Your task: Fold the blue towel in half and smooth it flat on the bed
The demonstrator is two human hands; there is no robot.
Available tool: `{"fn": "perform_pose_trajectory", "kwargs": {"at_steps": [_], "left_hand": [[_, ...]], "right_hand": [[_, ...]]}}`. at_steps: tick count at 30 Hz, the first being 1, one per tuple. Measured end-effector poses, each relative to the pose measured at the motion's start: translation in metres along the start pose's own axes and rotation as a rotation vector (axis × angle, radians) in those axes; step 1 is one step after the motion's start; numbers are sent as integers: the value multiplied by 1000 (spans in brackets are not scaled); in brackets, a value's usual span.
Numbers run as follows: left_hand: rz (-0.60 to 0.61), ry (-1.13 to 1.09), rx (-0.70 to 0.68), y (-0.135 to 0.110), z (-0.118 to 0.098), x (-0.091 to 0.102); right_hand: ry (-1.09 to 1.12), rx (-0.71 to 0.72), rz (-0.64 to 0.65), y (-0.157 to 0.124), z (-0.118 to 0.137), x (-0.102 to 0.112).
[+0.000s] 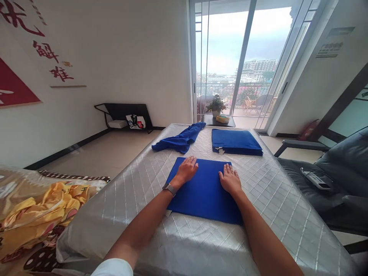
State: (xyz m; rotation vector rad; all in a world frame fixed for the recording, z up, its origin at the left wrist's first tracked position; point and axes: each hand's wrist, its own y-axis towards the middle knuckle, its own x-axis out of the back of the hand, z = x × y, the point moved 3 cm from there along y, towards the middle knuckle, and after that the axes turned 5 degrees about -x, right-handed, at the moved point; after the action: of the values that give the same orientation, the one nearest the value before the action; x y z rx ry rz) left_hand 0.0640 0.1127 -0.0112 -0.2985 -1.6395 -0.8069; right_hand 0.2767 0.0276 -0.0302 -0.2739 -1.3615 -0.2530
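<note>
A blue folded cloth [205, 191] lies flat in front of me on the silver quilted mattress. My left hand [187, 169] rests on its far left part, fingers stretched out and the palm down. On its right edge lies my right hand [230, 178], also flat with fingers extended. A small white tag shows at the cloth's near left corner. Beyond my right hand sits a stack of folded blue cloths [237, 142], with white tags at its near edge. To its left a crumpled blue cloth [181, 139] lies loosely spread.
The silver mattress [138, 199] carries all the blue cloths. Yellow patterned bedding [51, 207] is heaped at the left. A black armchair [342, 184] holding a power strip [316, 179] stands close at right. A small table with a potted plant [216, 105] stands by the glass door.
</note>
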Motion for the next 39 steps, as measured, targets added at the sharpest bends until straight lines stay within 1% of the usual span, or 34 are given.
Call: {"fn": "perform_pose_trajectory", "kwargs": {"at_steps": [3,5,6,8,10,12,14,19,23,26,28,30,33,39], "left_hand": [[15,-80,-189,13,-62,-9],[34,-133,-268,22,-101,-18],[56,-160,-284,26,-116,-23],[112,-209,-283,31,-136,-32],[152,-243,-269,32,-139,-38],[165,-249,-259,28,-130,-39],[171,-225,-227,22,-112,-37],[214,-152,-56,0,-47,-29],[239,-110,108,-26,9,-16],[252,-86,199,-46,41,-9],[248,-86,232,-56,52,-7],[231,-89,248,-60,56,-7],[204,-89,257,-60,54,-8],[194,-102,249,-58,53,-10]], "right_hand": [[-20,9,-10,-2,-1,1],[-69,37,-1,-5,-2,1],[-98,62,5,-6,-3,1],[-142,109,9,-8,-5,1],[-151,125,-1,-9,-6,0],[-130,100,-11,-7,-5,1],[-100,64,-13,-5,-4,1],[-31,23,-6,0,-1,1],[-19,13,12,0,-2,2],[-22,12,8,-1,-2,3],[-27,10,6,-1,-2,2],[-35,7,4,-1,-3,2],[-45,0,2,1,-3,1],[-74,-4,-5,2,-4,0]]}}
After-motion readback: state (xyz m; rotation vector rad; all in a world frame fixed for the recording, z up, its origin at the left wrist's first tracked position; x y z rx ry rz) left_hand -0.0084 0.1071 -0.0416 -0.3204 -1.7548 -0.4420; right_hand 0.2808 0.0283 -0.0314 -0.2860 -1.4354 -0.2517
